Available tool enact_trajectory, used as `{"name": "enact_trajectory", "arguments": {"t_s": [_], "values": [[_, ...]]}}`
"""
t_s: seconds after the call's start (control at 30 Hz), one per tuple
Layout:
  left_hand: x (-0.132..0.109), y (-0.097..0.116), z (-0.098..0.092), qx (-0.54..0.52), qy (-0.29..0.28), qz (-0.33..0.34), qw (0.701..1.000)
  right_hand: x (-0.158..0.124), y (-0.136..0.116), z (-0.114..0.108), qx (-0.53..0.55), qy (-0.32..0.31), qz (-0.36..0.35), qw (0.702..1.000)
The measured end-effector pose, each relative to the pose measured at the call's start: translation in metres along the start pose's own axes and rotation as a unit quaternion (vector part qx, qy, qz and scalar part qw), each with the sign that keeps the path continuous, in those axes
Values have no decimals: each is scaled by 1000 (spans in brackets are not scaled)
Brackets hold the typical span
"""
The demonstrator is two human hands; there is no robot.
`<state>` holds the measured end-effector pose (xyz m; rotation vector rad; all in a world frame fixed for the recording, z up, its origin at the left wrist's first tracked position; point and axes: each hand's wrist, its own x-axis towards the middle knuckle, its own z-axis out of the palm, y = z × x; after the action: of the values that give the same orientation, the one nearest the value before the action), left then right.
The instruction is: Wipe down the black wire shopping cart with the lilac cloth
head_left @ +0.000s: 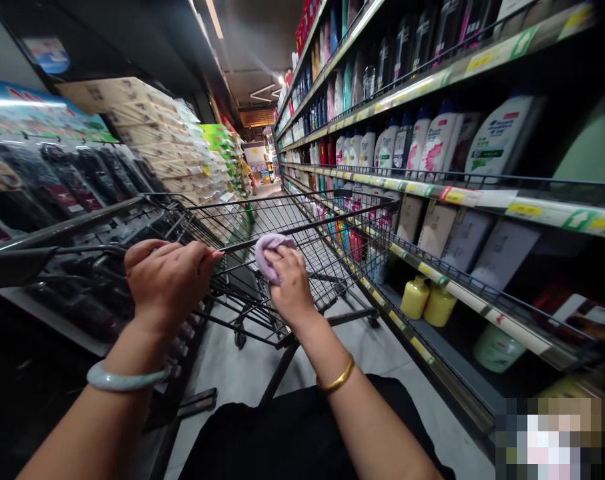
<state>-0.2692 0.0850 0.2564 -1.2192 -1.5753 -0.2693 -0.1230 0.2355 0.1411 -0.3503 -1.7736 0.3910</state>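
Note:
A dark wire shopping cart (282,280) stands in the aisle right in front of me. My left hand (165,273) is closed around its near rail, with a pale bangle (126,379) on the wrist. Bunched under the fingers of my right hand (292,287) is a light purple cloth (268,257), which rests against the same rail. The right wrist wears a gold bangle (338,375). Through the mesh the cart basket shows no goods. Part of the cloth is hidden beneath my fingers.
Shelves (492,197) with shampoo bottles (500,140) line the right side, close to the cart. Two yellow bottles (415,297) sit low there. On the left hang dark packaged goods (67,177), with stacked beige packs (147,127) beyond. The tiled aisle floor (370,353) runs ahead.

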Motion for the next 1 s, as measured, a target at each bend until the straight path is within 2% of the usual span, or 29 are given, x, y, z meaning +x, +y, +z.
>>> {"name": "enact_trajectory", "arguments": {"t_s": [0.07,0.17,0.23,0.3,0.43,0.5,0.57,0.67,0.77,0.83,0.93,1.0], "values": [[-2,-2,3,-5,-11,-17,1000,-1,5,-1,5,2,8,1000],[-3,-1,8,-29,-29,-54,998,1,25,-10,-23,88,108,990],[-2,6,11,-34,-47,-71,996,2,33,-13,-45,126,150,980],[-2,18,14,-37,-49,-101,993,0,30,-9,-58,111,130,984],[-6,45,21,-94,14,-182,979,-8,6,10,-40,17,-30,999],[-10,54,23,-124,19,-201,971,-10,4,13,-37,-1,-72,997],[-13,56,25,-144,13,-211,967,-9,13,7,-51,8,-56,997],[-17,53,29,-155,26,-214,964,-5,32,-8,-86,64,20,994],[-21,50,33,-154,44,-211,964,2,31,-14,-109,113,56,986],[-23,50,33,-152,44,-210,965,6,16,-10,-112,82,27,990],[-25,52,32,-151,55,-217,963,8,-11,6,-114,-17,-54,992],[-25,51,33,-159,54,-217,962,2,-18,17,-115,-57,-108,986]]}}
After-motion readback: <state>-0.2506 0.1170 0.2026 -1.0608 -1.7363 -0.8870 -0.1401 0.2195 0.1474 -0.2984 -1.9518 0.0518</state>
